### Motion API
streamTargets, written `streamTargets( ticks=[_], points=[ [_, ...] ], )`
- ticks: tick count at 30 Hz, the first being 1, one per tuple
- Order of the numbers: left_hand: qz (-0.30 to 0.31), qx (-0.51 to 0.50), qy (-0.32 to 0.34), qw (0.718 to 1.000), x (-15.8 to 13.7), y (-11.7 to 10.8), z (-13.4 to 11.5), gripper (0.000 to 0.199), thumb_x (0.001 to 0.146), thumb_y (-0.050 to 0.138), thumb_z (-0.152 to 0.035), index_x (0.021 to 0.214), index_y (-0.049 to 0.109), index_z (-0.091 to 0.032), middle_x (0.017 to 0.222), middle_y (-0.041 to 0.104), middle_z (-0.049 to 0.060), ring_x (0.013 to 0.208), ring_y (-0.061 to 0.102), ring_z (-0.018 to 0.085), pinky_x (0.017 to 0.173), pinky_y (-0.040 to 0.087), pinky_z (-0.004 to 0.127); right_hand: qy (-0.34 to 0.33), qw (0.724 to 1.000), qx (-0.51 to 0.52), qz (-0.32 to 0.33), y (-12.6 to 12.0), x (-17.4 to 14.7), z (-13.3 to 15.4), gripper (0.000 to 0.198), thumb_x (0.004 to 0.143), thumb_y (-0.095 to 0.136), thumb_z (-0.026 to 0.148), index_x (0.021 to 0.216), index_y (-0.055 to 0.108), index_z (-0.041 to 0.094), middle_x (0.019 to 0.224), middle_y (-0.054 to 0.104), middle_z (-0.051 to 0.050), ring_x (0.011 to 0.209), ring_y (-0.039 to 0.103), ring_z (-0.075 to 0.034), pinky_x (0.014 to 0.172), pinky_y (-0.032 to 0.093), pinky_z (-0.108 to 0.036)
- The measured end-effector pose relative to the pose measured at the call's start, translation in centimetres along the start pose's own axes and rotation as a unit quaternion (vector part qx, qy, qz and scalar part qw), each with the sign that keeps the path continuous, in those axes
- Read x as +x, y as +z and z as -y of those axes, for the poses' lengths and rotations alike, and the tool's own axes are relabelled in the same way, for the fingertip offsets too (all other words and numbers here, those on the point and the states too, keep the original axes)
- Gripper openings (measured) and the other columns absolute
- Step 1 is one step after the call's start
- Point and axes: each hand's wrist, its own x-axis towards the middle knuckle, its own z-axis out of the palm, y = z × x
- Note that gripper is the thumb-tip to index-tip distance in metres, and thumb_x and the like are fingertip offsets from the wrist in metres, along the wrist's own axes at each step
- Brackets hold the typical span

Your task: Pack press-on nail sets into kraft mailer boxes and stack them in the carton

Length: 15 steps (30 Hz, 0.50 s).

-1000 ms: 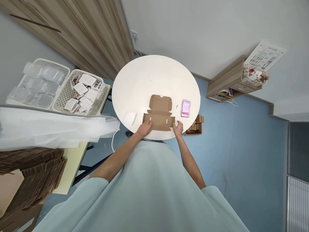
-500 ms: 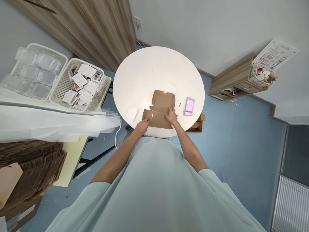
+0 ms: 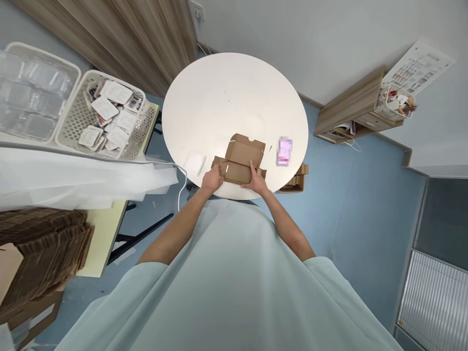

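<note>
A partly folded brown cardboard box point(image 3: 245, 149) lies near the front edge of the round white table point(image 3: 204, 92). Its lid panel tilts up at the back, and the front wall looks folded upward. My left hand point(image 3: 213, 178) is closed on the flap at the box's left end. My right hand point(image 3: 257, 182) grips the front right part, with the thumb along the front and a finger reaching inside. To the left of my left hand rests a small white stack point(image 3: 195, 163), perhaps paper. A pixelated pink object point(image 3: 284, 151) lies to the right.
On the left table, a white basket point(image 3: 143, 119) holds small white packets, next to a bin of clear plastic containers point(image 3: 32, 92). White sheeting point(image 3: 84, 175) and stacked flat cardboard point(image 3: 47, 253) lie nearer. A carton point(image 3: 300, 183) stands on the floor at right.
The box's front wall has been folded up and its lid panel now tilts higher. My left hand has closed around the left flap. My right hand has shifted toward the front. The view moved slightly.
</note>
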Motion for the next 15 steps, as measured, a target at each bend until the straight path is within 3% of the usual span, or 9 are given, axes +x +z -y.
streamTargets(
  ticks=[3,9,15],
  points=[
    [-0.006,0.014,-0.021,1.000,0.3,-0.5,-0.8,0.072,0.103,0.054,-0.024,0.172,0.034,-0.016,0.147,0.070,0.022,0.121,0.074,0.040,0.103,0.059,0.051,0.006,1.000,-0.004,-0.003,0.3,0.0,-0.2,0.154,0.072,0.104,0.054,0.182,-0.002,0.037,0.167,0.033,-0.022,0.149,0.056,-0.042,0.119,0.053,-0.060],
    [0.037,0.093,0.030,0.994,1.0,-1.5,-1.8,0.055,0.109,0.041,-0.025,0.162,0.055,-0.020,0.138,0.070,0.023,0.121,0.073,0.041,0.102,0.057,0.052,0.017,1.000,-0.013,-0.004,-0.1,0.7,0.0,0.135,0.084,0.097,0.047,0.182,0.005,0.037,0.163,0.039,-0.021,0.138,0.064,-0.039,0.115,0.055,-0.056],
    [0.021,0.085,0.045,0.995,0.1,-1.9,-1.1,0.063,0.106,0.045,-0.020,0.168,0.048,-0.027,0.142,0.068,0.017,0.122,0.073,0.037,0.100,0.059,0.046,0.020,1.000,-0.019,-0.001,-0.4,0.7,0.3,0.128,0.087,0.094,0.045,0.183,0.009,0.035,0.162,0.042,-0.021,0.133,0.066,-0.038,0.114,0.055,-0.054]
  ],
)
